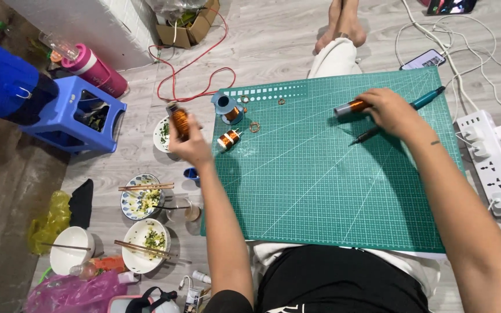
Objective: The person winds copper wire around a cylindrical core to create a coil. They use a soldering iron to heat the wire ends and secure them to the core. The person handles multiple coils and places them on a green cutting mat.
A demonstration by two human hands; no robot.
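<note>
Covering most of the floor before the seated person, the green cutting mat [331,191] carries a blue wire spool [225,107] and a small copper coil [228,139] near its left edge. Raised over that edge, the left hand [188,142] has its fingers wrapped around a copper-wound coil [179,120]. At the far side, the right hand [391,110] grips a second coil on a grey core [350,107], fingers closed over it, beside a teal pen-like tool [430,97]. Judging by this, both coils are being handled together; bringing them close would need steady alignment.
</note>
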